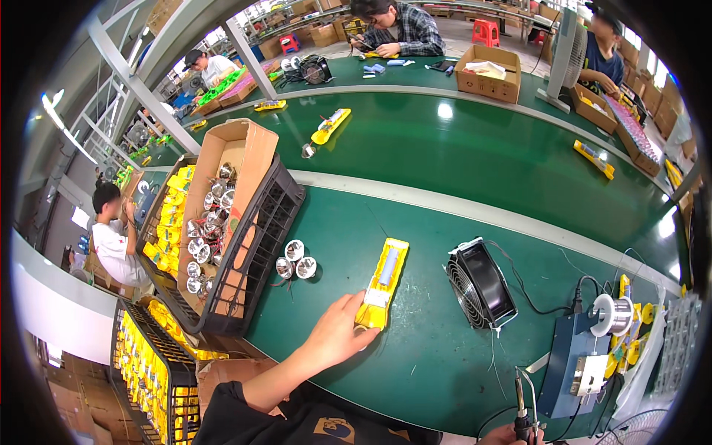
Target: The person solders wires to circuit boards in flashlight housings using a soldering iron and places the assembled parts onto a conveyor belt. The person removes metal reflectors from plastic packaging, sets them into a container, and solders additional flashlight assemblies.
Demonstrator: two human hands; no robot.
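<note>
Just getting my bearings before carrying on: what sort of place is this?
Most likely a factory assembly line: a long green surface, probably a conveyor, bears yellow casings, workers are busy beyond it, and the right hand holds what looks like a soldering iron.

- No words or numbers can be read.
- Black shirt point(293, 430): a tan printed emblem point(335, 429), cut off by the view's edge.
- Far open cardboard box point(486, 84): small dark marks, illegible.
</note>
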